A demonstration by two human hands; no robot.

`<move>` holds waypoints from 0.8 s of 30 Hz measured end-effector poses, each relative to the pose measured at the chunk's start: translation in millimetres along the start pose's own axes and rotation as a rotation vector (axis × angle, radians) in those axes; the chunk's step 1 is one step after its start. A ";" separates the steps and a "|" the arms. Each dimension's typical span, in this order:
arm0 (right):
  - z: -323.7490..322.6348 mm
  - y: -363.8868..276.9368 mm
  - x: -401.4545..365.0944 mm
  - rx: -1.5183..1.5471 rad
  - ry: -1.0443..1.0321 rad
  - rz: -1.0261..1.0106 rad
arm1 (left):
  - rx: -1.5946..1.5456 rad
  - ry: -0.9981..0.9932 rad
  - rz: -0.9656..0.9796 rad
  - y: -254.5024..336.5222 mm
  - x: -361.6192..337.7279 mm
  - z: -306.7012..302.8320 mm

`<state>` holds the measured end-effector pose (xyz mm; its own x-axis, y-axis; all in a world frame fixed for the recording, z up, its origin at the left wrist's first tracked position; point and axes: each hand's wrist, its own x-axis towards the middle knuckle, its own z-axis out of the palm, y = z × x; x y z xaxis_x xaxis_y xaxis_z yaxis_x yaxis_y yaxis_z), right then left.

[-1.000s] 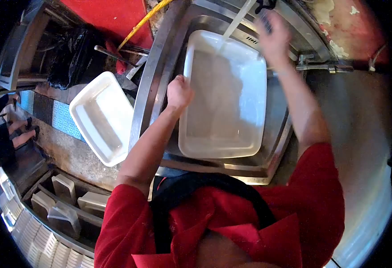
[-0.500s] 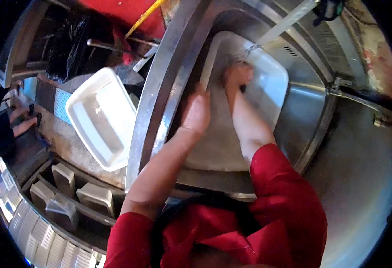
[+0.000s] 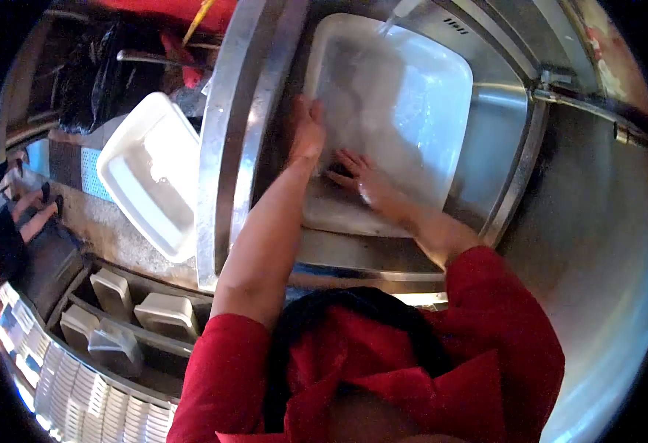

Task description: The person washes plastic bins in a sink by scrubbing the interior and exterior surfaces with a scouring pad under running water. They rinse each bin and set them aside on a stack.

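Nearest me, short of the steel sink, grey tubs sit in a rack. Inside the sink lies a white plastic tray, filling most of the basin. My right hand lies flat on the tray's near floor, fingers spread. My left hand is curled over the tray's left rim, gripping it. Left of the sink, outside it, rests a second white tray. At the sink's far edge a stream of water runs into the tray.
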<state>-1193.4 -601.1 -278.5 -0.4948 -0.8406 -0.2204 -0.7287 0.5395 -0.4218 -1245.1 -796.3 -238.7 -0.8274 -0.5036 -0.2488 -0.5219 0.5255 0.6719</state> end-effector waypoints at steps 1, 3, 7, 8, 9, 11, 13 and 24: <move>-16.5 7.9 -3.1 -0.136 -0.017 0.071 | -0.043 0.023 0.009 -0.8 3.0 3.0; -24.6 45.6 -2.8 -0.278 0.045 0.275 | -0.060 -0.015 -0.069 8.8 7.8 -11.4; -10.5 130.9 43.5 -0.420 0.702 0.432 | 0.143 0.015 0.068 7.1 9.0 -6.4; -12.0 139.7 68.5 -0.276 0.872 0.589 | 0.156 0.082 0.106 1.5 9.7 -2.0; -26.3 140.8 85.9 -0.231 0.811 0.750 | 0.172 0.091 0.090 -0.7 9.8 -1.7; -31.0 126.3 116.2 -0.290 0.914 0.976 | 0.262 0.096 0.160 1.9 11.7 -5.6; -0.1 141.1 142.8 -0.191 1.004 1.073 | 0.180 0.022 0.077 2.5 12.5 -2.6; 4.5 -9.9 169.4 1.239 0.956 0.734 | -0.272 -0.023 0.003 -14.6 21.3 13.3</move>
<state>-1267.9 -749.1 -315.6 -0.9482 0.1150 -0.2961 0.3008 0.0257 -0.9533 -1257.9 -805.6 -263.0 -0.8349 -0.4851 -0.2600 -0.4469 0.3219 0.8347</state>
